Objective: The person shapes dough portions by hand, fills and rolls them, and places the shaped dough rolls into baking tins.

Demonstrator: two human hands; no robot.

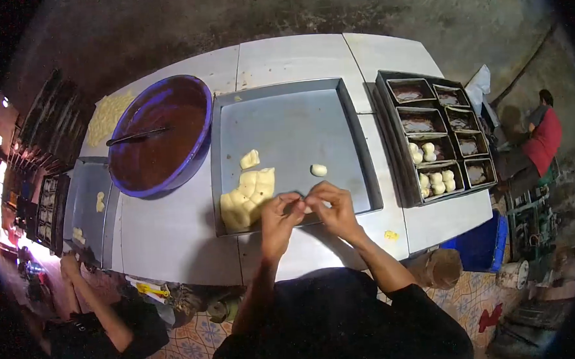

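Observation:
My left hand (pixel 282 220) and my right hand (pixel 331 211) meet over the front edge of a grey metal tray (pixel 285 131), fingers pinched together on a small piece of pale dough (pixel 308 209) that mostly hides between them. Left of my hands, a joined mass of yellowish dough (pixel 248 196) lies in the tray, with a separate dough piece (pixel 250 159) just behind it. One smooth dough ball (pixel 319 170) rests in the tray behind my right hand.
A purple basin (pixel 205 135) of brown liquid stands left. Compartmented tins (pixel 422 135) at right hold dough balls (pixel 437 183). At left are a co-worker's hands (pixel 69 264) and another tray (pixel 88 206). A person in red (pixel 543 141) sits far right.

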